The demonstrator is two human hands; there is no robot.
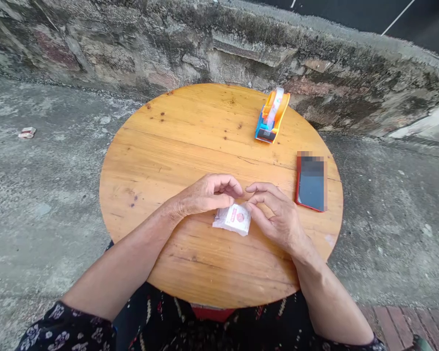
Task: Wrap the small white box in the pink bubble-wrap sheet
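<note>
A small white packet (234, 219) with a red round mark lies near the middle of the round wooden table (168, 146). My left hand (208, 194) curls over its upper left edge, fingers bent and pinching at the packet's top. My right hand (274, 214) rests at the packet's right side, thumb and forefinger closed on its upper corner. Both hands meet just above the packet.
An orange and blue tape dispenser (272, 117) stands at the table's far right. A red-cased phone (310, 183) lies face up right of my hands. A rough stone wall (241, 44) runs behind. A small scrap (27, 132) lies on the concrete floor at left.
</note>
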